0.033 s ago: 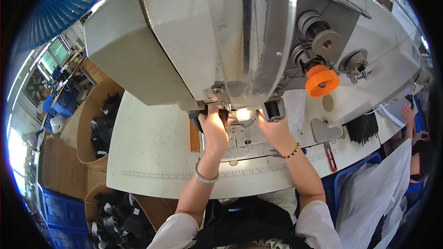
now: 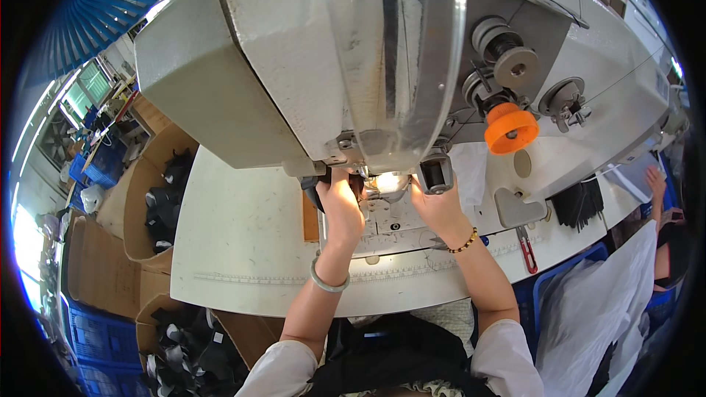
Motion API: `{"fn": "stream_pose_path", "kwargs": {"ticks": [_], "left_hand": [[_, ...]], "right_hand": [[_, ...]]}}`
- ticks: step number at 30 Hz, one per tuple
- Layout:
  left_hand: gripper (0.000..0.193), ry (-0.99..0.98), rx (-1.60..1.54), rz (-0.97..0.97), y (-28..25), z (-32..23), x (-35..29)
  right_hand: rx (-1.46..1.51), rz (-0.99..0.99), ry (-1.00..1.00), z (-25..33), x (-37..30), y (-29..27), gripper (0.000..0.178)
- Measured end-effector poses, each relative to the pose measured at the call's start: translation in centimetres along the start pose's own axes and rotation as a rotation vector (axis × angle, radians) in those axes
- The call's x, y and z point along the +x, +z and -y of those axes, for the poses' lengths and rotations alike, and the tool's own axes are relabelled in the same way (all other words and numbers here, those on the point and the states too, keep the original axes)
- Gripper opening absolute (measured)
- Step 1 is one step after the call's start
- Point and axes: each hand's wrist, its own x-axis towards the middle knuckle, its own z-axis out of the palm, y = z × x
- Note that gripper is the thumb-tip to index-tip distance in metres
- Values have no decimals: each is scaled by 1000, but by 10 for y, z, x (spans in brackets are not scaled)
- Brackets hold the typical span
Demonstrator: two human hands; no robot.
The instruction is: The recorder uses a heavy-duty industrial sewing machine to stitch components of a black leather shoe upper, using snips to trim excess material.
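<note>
A large grey-white sewing machine (image 2: 250,51) fills the upper middle, its lamp lighting the stitching area under the head. My left hand (image 2: 343,206) is raised at that area, its fingers closed round a black piece (image 2: 321,190) that looks like fabric. Most of the piece is hidden by the hand and the machine head. On the other side of the lamp, my right hand (image 2: 439,212) reaches up beside a dark roller-like part (image 2: 436,174). Its fingertips vanish behind the machine, so what they touch does not show.
Red-handled snips (image 2: 526,250) and a stack of black strips (image 2: 579,204) lie on the white table (image 2: 243,228) at right. Cardboard boxes (image 2: 103,265) of black pieces stand at left. White sheeting (image 2: 596,316) hangs at right, near another person's arm (image 2: 654,190).
</note>
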Motion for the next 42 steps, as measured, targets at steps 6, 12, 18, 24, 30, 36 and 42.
{"fn": "stream_pose_path", "kwargs": {"ticks": [6,12,18,24,30,36,42], "left_hand": [[13,49,9,-36,2,1,-2],[13,66,15,77,-4,2,1],[12,75,14,27,-1,2,2],[14,9,10,-8,1,-1,0],[28,54,-12,24,7,-2,0],[24,39,-12,-29,7,3,3],[10,124,-24,26,-16,-13,43]], "right_hand": [[-43,7,46,3,-3,1,26],[-6,-34,44,-7,-12,8,28],[-78,-12,-52,1,-2,4,22],[-116,-4,-52,-2,-8,5,23],[-157,14,-78,-10,-14,4,24],[-144,83,-11,-7,-10,2,24],[-69,149,282,-16,-20,11,22]]}}
